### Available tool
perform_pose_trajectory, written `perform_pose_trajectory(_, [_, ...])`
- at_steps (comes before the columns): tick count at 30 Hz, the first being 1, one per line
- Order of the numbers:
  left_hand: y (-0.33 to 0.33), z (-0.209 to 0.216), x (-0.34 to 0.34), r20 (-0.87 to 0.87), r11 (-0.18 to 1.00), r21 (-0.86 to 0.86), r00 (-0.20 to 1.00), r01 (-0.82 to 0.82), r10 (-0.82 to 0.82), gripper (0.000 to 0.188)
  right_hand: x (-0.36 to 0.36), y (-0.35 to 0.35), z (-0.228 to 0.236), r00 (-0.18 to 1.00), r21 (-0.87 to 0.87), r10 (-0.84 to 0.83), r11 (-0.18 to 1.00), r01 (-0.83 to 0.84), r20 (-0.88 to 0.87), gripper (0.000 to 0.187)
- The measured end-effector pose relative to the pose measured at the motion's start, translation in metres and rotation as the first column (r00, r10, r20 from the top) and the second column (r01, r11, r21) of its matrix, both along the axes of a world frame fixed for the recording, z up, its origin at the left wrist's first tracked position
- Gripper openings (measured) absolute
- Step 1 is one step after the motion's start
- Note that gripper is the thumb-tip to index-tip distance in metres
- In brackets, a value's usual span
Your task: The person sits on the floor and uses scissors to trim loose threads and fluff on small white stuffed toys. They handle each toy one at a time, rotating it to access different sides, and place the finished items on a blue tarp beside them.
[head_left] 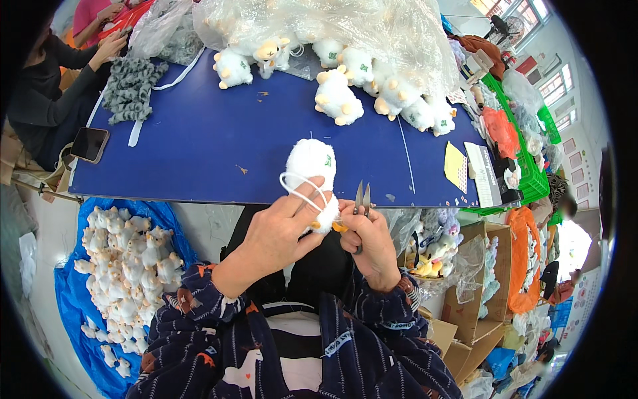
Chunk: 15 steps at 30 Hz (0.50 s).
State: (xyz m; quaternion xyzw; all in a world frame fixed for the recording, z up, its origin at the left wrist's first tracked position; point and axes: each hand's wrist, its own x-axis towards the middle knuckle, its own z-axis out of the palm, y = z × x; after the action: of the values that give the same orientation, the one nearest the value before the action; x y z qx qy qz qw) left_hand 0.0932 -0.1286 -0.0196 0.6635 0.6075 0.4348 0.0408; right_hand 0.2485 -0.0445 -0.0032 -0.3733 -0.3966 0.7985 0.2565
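Observation:
My left hand [276, 229] is closed around a small white plush toy [310, 158] at the front edge of the blue table. A white cord [287, 178] loops over the fingers of that hand. Small scissors [363, 198] sit in my right hand [371, 245], their blades pointing up and slightly apart. The fingertips of the right hand meet the toy's lower end, beside a small orange-yellow part [339, 227]. What those fingertips pinch there is too small to make out.
More white plush toys [337, 96] lie under clear plastic [372, 33] at the table's back. A phone [89, 145] and grey curly fabric [129, 86] lie left; a yellow notepad [456, 166] lies right. A blue sack [70, 279] of plush pieces stands lower left. Another person [56, 100] sits far left.

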Motion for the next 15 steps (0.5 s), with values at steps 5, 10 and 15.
perform_pose_trajectory(5, [0.003,-0.015,-0.001,0.214,0.990,0.047,0.967,0.133,-0.140,0.046,-0.002,0.000,0.000,0.998,-0.079,0.015,0.997,-0.020,-0.066,0.017])
perform_pose_trajectory(10, [0.002,-0.005,0.001,0.282,0.992,-0.002,0.951,0.130,-0.124,0.043,-0.002,-0.002,0.000,0.993,-0.085,0.004,0.996,-0.014,-0.122,0.019])
perform_pose_trajectory(15, [0.003,-0.006,0.001,0.363,0.990,0.060,0.921,0.126,-0.139,0.033,-0.005,-0.004,-0.006,0.989,-0.044,-0.002,0.999,-0.005,-0.148,0.018])
